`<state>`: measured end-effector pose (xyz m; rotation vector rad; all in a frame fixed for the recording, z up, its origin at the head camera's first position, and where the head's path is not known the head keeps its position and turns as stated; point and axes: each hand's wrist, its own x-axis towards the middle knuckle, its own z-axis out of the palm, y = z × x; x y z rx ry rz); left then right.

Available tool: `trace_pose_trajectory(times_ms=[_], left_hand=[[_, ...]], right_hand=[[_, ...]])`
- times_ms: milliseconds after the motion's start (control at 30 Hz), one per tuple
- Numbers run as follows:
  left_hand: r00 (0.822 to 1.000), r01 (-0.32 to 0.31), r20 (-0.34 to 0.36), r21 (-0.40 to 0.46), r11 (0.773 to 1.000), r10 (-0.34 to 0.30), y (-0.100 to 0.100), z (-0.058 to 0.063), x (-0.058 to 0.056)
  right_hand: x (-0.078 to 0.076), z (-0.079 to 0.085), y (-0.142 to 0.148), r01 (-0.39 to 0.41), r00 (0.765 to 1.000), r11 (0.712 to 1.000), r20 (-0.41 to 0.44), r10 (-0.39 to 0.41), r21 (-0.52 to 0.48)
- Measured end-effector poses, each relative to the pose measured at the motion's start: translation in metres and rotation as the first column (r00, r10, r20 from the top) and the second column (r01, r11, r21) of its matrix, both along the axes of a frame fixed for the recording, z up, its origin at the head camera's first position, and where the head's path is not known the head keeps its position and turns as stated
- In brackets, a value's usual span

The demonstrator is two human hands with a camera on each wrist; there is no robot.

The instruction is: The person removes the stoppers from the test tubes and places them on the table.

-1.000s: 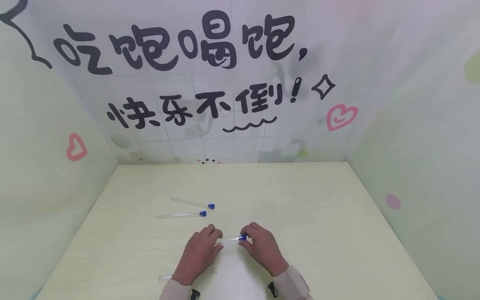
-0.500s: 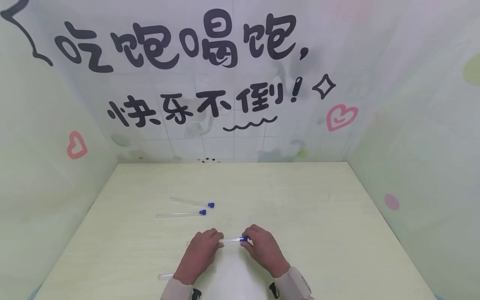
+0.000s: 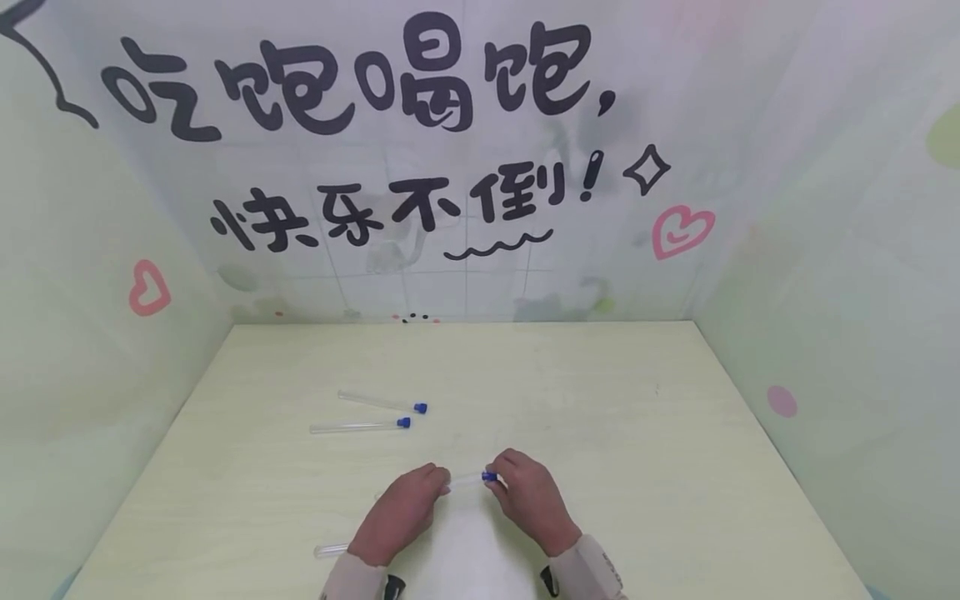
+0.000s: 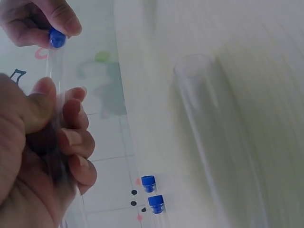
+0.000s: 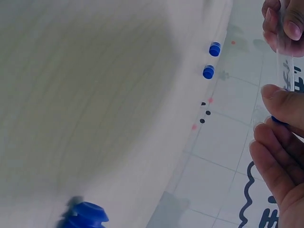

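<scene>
In the head view, my left hand [image 3: 405,508] grips a clear test tube [image 3: 467,479] held crosswise above the table. The left wrist view shows thumb and curled fingers [image 4: 78,142] wrapped round its body. At the tube's right end sits a blue stopper [image 3: 490,476], pinched between thumb and fingers of my right hand [image 3: 531,500]. In the right wrist view the right thumb and fingers mostly hide that stopper. An open test tube [image 4: 213,133] lies on the table beside the left hand, partly covered by the left forearm in the head view.
Two blue-stoppered tubes, a rear one [image 3: 378,402] and a nearer one [image 3: 356,428], lie on the table [image 3: 637,417] beyond my left hand. A loose blue stopper [image 5: 88,216] shows at the right wrist view's lower edge. Printed cloth walls [image 3: 465,292] enclose the table.
Both hands keep hold of the tube and its stopper. The left fingers have drawn closer together and moved slightly right; the tube's angle has shifted a little.
</scene>
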<state>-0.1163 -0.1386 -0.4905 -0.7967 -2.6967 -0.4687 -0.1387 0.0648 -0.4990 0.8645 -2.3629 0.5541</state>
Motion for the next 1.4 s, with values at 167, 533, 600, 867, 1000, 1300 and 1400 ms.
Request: trace_pose_trajectory(times_ms=[167, 533, 600, 867, 1000, 1300, 1400], left_hand=[[0.999, 0.008, 0.039, 0.022, 1.000, -0.008, 0.000, 0.004, -0.003], [0.999, 0.035, 0.013, 0.052, 0.998, -0.035, 0.001, 0.003, -0.006], [1.000, 0.030, -0.004, 0.052, 0.998, -0.030, 0.001, 0.002, -0.006], [1.000, 0.001, -0.021, 0.035, 0.999, 0.000, 0.008, -0.001, -0.006], [1.000, -0.002, -0.029, 0.019, 1.000, 0.003, 0.009, -0.002, -0.002], [0.998, 0.009, -0.063, 0.028, 1.000, -0.007, 0.010, -0.003, 0.000], [0.997, 0.008, -0.075, 0.019, 1.000, -0.007, 0.010, -0.002, 0.000]], right_hand=[[0.000, 0.000, 0.001, -0.001, 1.000, 1.000, 0.010, 0.001, -0.015], [-0.001, 0.005, 0.005, -0.048, 0.994, 0.999, 0.097, 0.048, -0.003], [-0.001, 0.005, 0.005, -0.049, 0.995, 0.999, 0.090, 0.049, -0.006], [-0.001, 0.004, 0.007, 0.028, 0.996, 0.999, 0.085, -0.024, -0.045], [0.002, 0.000, 0.007, 0.035, 0.995, 0.998, 0.095, -0.030, -0.060], [0.003, -0.005, 0.007, 0.045, 0.997, 0.992, 0.073, -0.036, -0.118], [0.003, -0.005, 0.008, 0.051, 0.996, 0.991, 0.075, -0.042, -0.123]])
